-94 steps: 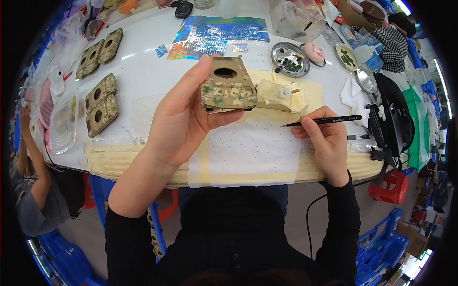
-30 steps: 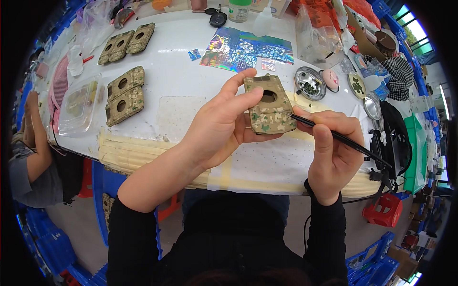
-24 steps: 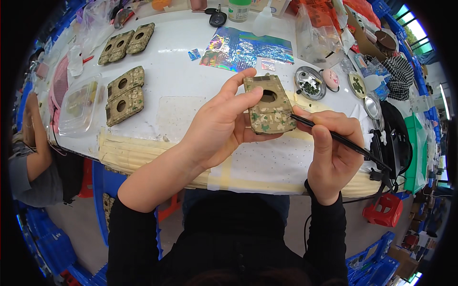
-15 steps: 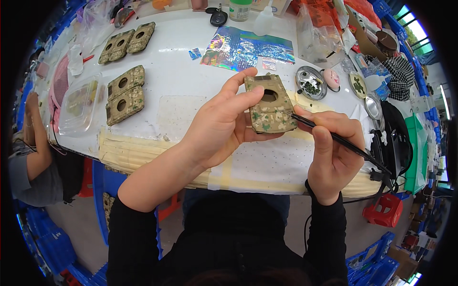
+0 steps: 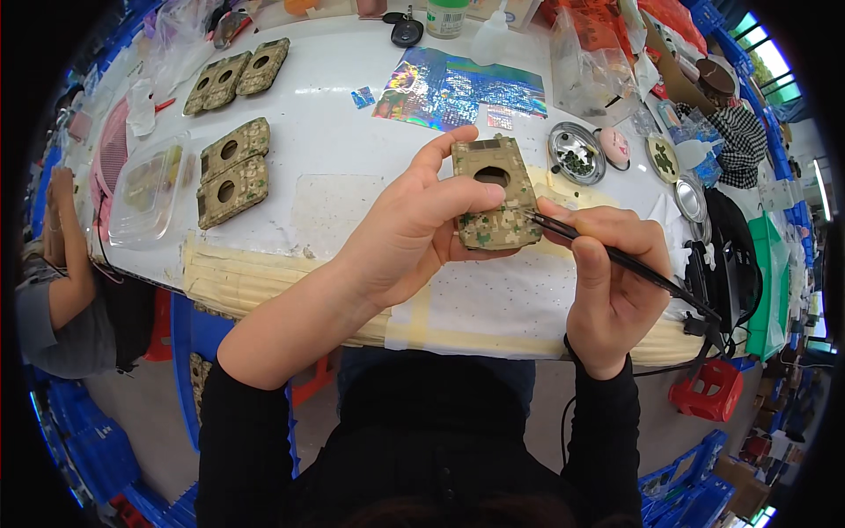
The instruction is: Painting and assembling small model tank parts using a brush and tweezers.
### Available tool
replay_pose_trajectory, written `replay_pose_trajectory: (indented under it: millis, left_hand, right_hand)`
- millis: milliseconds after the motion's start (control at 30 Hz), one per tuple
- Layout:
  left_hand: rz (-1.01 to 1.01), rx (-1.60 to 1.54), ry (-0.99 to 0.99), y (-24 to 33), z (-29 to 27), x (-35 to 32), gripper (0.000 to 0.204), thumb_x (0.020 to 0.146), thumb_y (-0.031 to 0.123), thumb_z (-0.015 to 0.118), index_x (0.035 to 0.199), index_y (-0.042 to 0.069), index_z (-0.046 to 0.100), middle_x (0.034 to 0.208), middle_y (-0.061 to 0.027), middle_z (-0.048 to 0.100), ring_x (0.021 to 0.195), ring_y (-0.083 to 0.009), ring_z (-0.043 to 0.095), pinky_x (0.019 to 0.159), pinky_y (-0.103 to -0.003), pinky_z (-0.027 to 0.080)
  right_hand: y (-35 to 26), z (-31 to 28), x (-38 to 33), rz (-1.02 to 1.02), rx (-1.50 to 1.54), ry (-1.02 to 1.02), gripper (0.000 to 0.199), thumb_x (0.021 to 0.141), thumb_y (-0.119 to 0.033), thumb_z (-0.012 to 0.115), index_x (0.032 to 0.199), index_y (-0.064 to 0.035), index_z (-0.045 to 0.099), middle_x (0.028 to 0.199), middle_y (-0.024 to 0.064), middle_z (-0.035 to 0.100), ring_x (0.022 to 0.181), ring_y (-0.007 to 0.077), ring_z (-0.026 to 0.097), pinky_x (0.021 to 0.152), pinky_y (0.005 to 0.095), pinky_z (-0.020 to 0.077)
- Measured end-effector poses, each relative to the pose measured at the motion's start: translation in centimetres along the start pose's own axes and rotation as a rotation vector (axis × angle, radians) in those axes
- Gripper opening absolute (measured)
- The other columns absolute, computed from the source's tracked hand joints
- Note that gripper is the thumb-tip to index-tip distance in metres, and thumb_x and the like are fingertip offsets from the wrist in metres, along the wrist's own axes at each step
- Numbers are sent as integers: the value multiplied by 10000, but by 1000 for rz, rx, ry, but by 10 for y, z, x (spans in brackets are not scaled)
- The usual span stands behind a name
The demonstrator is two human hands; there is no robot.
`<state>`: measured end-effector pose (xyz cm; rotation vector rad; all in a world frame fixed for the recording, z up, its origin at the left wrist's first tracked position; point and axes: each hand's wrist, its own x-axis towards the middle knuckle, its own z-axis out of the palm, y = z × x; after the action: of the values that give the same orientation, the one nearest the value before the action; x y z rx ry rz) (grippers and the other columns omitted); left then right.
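Note:
My left hand [image 5: 400,224] is closed around a camouflage-painted model tank hull [image 5: 502,209] with a round hole in its top. The thumb lies on the upper face by the hole, and the fingers support it from behind. In my right hand [image 5: 616,282] I grip black tweezers [image 5: 629,262] like a pen. Their tips reach the right side of the hull, at or very near its surface; whether they pinch a small piece I cannot tell. A round metal dish [image 5: 576,151] with small dark green bits stands beyond my right hand.
Several similar hulls [image 5: 233,180] lie at the left, beside a clear plastic box [image 5: 145,198]. Shiny holographic sheets [image 5: 458,88] are spread at the back. White paper [image 5: 493,304] taped with yellow strips covers the near edge. Another person's arm [image 5: 70,255] shows at far left.
My left thumb has slid down and right over the hull, which has tilted slightly. The tweezers' tips have shifted a little lower and left along its side.

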<state>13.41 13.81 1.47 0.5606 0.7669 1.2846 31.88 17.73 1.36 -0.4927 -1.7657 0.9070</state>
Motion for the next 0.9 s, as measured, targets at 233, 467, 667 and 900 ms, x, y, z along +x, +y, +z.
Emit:
replay_pose_trajectory:
  millis: [233, 467, 667, 900]
  left_hand:
    - [-1, 40, 12, -2, -4, 2, 711, 830, 120, 607, 1437, 83, 238, 1220, -154, 562, 1028, -222, 621, 784, -375, 553]
    - [0, 73, -2, -5, -8, 4, 740, 820, 117, 613, 1446, 69, 222, 1245, -160, 551, 1032, -223, 619, 779, -368, 551]
    - [-2, 100, 6, -5, -10, 4, 748, 814, 103, 614, 1448, 53, 220, 1264, -176, 539, 1079, -238, 600, 837, -388, 534]
    - [23, 113, 8, -7, -12, 6, 749, 807, 81, 612, 1447, 37, 225, 1270, -191, 528, 1149, -252, 561, 934, -392, 490]
  right_hand:
    - [-1, 4, 0, 27, 92, 7, 132, 889, 8, 618, 980, 35, 526, 959, 153, 617, 919, 230, 651, 786, 289, 509]
    - [0, 4, -2, 67, 218, 23, 135, 914, 0, 579, 997, 50, 486, 981, 167, 596, 923, 223, 644, 806, 297, 540]
    - [0, 5, -2, 65, 221, 12, 138, 916, -5, 582, 997, 51, 485, 978, 169, 597, 916, 214, 639, 798, 293, 536]
    - [-1, 4, -3, 68, 182, 20, 135, 911, -23, 600, 990, 42, 512, 965, 152, 593, 909, 210, 634, 792, 290, 522]
